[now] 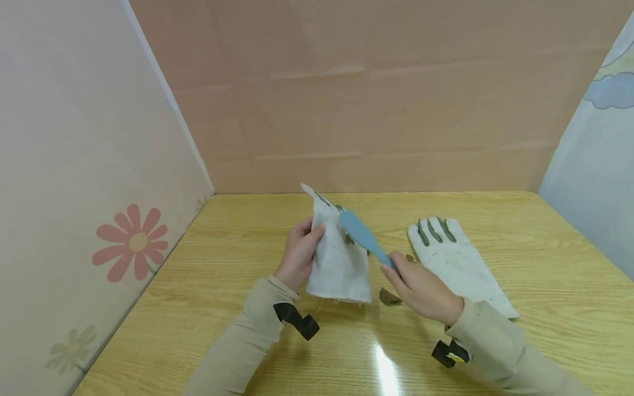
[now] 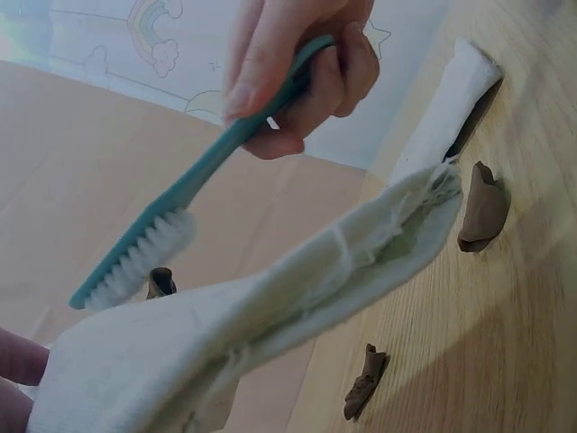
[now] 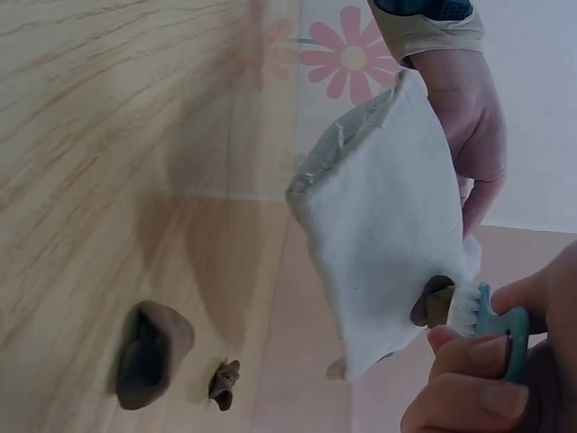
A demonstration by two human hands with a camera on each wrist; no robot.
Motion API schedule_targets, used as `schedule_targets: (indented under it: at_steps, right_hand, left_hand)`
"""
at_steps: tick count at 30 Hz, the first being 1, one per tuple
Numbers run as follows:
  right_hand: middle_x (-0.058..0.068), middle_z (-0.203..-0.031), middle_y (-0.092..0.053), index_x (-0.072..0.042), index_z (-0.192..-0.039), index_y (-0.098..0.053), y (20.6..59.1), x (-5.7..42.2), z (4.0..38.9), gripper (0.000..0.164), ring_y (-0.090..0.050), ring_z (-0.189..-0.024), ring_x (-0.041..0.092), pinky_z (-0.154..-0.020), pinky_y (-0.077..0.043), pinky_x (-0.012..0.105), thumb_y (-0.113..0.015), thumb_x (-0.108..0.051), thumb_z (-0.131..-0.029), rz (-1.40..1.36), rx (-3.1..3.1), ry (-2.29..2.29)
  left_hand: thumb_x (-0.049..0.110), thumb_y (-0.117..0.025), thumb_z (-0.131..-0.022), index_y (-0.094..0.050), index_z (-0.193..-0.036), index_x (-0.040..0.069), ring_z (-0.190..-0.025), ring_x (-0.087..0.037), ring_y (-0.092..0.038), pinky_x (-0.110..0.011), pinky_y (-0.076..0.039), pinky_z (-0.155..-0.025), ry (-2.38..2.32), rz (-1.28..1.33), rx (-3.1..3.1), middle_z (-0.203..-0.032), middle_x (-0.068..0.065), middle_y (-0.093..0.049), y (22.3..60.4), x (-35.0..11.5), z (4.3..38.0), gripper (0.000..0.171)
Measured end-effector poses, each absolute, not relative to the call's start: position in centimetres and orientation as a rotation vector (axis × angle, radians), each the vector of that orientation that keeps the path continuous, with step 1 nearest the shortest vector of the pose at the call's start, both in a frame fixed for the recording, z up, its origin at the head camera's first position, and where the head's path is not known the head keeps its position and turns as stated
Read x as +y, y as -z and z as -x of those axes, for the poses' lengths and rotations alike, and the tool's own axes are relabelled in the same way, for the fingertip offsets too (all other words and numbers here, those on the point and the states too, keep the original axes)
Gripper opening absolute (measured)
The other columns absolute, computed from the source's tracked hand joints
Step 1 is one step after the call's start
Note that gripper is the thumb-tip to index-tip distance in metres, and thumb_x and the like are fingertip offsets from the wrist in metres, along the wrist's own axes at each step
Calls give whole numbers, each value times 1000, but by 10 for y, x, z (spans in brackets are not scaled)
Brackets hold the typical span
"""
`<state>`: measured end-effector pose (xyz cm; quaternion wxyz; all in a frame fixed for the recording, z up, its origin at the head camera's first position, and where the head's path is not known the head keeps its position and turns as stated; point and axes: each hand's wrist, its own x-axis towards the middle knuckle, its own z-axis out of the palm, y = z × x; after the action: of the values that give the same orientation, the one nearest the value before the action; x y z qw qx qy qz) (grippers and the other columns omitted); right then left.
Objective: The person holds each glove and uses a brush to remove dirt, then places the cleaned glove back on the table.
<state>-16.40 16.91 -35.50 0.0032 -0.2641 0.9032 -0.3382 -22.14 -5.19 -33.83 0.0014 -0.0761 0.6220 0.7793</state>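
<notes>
My left hand (image 1: 299, 248) grips a white work glove (image 1: 337, 269) by its side, thumb on the front, and holds it up off the table with its cuff downward. A blue brush (image 1: 363, 235) is in my right hand (image 1: 423, 289), its handle between thumb and curled fingers. The brush's white bristles (image 3: 463, 308) face the glove, right by a curled brown flake (image 3: 436, 301) on its surface. In the left wrist view the glove's cuff opening (image 2: 361, 257) shows a greenish lining and loose threads.
A second white glove (image 1: 468, 269) with green finger seams lies on the wooden table (image 1: 238, 242) at the right. Brown curled scraps lie between the gloves, including a larger scrap (image 1: 389, 297) and a smaller scrap (image 2: 365, 383). A pinkish-brown panel (image 1: 366, 110) stands behind the table.
</notes>
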Motion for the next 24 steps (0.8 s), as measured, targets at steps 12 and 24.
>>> schedule_targets:
  at_steps: [12, 24]
  right_hand:
    - [-4, -62, -31, -7, -91, -44, 356, 176, 162, 20, -22, -47, 0, -43, -28, 19, -35, -20, -102, 810, 2872, 1057]
    - [-5, -60, -31, -5, -92, -45, 355, 169, 165, 23, -22, -46, 1, -43, -27, 19, -34, -21, -103, 799, 2842, 1068]
  left_hand:
    - [7, -54, -92, -57, -123, 0, -97, -18, -57, -33, -46, -88, -2474, 282, 1949, -117, -13, -59, 338, -55, 224, 32]
    - [9, -54, -93, -56, -125, 3, -102, -20, -56, -36, -45, -92, -2452, 279, 1952, -121, -14, -58, 336, -53, 222, 33]
